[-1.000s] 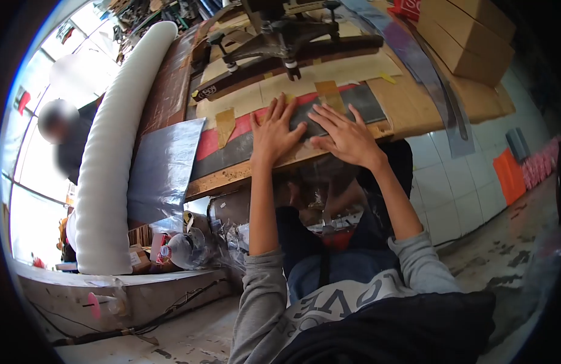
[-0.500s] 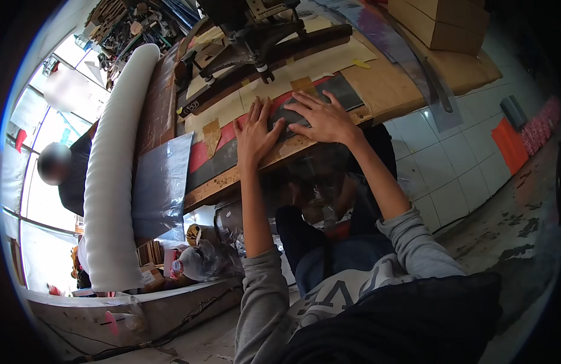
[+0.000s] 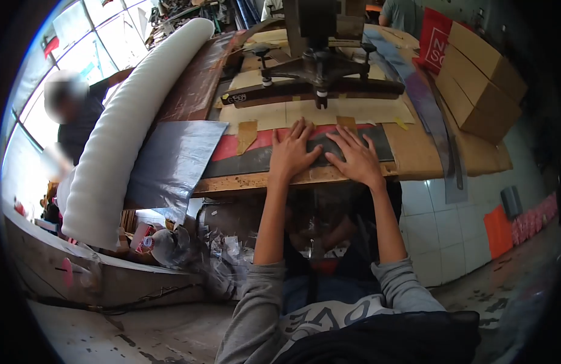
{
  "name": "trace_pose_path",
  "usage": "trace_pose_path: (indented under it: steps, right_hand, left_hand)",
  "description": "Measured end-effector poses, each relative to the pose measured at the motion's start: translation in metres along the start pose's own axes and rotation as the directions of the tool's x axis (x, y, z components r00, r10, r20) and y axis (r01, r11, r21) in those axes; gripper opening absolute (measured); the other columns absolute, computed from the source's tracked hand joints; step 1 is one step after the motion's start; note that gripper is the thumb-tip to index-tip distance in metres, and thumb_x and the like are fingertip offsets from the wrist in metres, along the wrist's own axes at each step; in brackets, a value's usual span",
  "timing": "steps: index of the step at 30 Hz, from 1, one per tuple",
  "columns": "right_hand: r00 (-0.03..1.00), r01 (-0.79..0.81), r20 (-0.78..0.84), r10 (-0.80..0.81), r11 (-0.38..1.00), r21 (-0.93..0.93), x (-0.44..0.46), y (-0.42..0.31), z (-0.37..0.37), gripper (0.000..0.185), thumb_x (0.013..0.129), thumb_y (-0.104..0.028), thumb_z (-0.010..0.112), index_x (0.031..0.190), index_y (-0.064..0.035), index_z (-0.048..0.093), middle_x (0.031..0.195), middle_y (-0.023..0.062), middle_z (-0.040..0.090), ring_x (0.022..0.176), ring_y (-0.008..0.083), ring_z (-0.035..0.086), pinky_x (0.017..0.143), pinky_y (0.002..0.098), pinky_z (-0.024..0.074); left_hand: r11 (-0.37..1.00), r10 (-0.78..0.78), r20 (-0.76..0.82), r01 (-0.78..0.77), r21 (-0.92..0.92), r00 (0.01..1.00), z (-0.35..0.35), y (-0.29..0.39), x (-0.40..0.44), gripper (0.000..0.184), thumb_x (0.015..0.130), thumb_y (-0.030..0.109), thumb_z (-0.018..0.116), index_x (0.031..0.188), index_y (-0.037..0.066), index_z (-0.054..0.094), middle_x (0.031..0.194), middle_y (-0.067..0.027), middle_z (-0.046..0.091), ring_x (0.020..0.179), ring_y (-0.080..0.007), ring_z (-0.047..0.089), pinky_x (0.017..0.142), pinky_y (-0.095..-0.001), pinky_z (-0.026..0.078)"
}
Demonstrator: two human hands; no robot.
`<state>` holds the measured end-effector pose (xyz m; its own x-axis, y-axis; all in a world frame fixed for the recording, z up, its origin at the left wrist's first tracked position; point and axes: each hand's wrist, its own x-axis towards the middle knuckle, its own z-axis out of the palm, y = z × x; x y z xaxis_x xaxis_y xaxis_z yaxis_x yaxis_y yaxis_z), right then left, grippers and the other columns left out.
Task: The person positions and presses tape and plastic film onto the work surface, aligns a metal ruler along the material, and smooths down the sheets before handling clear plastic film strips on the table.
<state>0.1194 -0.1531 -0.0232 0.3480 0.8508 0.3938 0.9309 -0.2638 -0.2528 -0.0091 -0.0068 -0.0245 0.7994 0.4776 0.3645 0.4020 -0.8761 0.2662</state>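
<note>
My left hand (image 3: 292,153) lies flat with spread fingers on a dark grey strip (image 3: 238,165) along the table's front edge. Beside it, my right hand (image 3: 357,159) rests the same way, fingers apart, the two thumbs close together. Beyond the fingertips runs a red strip (image 3: 227,147), then a pale cream sheet (image 3: 262,113). Brown tape pieces (image 3: 247,136) cross the red strip near my left hand; another brown piece (image 3: 347,123) sits just past my right fingers. A black metal machine head with a long bar (image 3: 365,90) stands over the cream sheet.
A tall white foam roll (image 3: 135,121) leans at the left, with a person (image 3: 80,115) behind it. A shiny plastic sheet (image 3: 180,155) hangs over the table's left corner. Cardboard boxes (image 3: 480,85) and a long clear strip (image 3: 438,127) lie at the right. Another person's sleeve (image 3: 399,13) shows at the back.
The head view has turned and levelled, so the table appears straighter and more of the far side shows. Both hands stay flat at the front edge. The person at left has an arm extended.
</note>
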Motion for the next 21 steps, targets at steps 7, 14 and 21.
trace_pose_path:
  steps: [7, 14, 21]
  right_hand:
    - [0.999, -0.035, 0.041, 0.035, 0.999, -0.014, -0.0043, 0.0012, -0.0019, 0.054, 0.090, -0.051, 0.053, 0.136, -0.0245, 0.049, 0.148, 0.0061, 0.041, 0.139, 0.0202, 0.034, 0.112, 0.0519, 0.0201]
    - [0.996, -0.057, 0.066, 0.058, 0.998, -0.014, -0.0026, -0.0003, -0.0028, 0.054, 0.090, -0.052, 0.052, 0.137, -0.0255, 0.048, 0.149, 0.0061, 0.039, 0.140, 0.0201, 0.033, 0.113, 0.0518, 0.0194]
    - [0.998, -0.058, 0.031, 0.058, 0.998, 0.008, -0.0040, 0.0019, 0.0004, 0.055, 0.089, -0.053, 0.053, 0.135, -0.0233, 0.050, 0.148, 0.0080, 0.040, 0.139, 0.0218, 0.033, 0.113, 0.0521, 0.0204]
  left_hand:
    - [1.000, -0.020, -0.022, 0.020, -0.013, 1.000, 0.0007, 0.0020, -0.0004, 0.066, 0.085, 0.052, 0.054, 0.140, 0.016, 0.046, 0.149, -0.0098, 0.039, 0.139, -0.0227, 0.035, 0.111, -0.0596, 0.017]
    - [1.000, -0.027, -0.025, 0.027, -0.002, 0.999, 0.0037, 0.0011, 0.0004, 0.066, 0.085, 0.051, 0.054, 0.140, 0.015, 0.046, 0.149, -0.0087, 0.040, 0.139, -0.0219, 0.035, 0.112, -0.0596, 0.017]
    - [1.000, -0.022, -0.015, 0.022, -0.001, 1.000, 0.0011, 0.0022, 0.0002, 0.066, 0.085, 0.052, 0.053, 0.141, 0.017, 0.046, 0.149, -0.0082, 0.039, 0.139, -0.0215, 0.034, 0.112, -0.0598, 0.017]
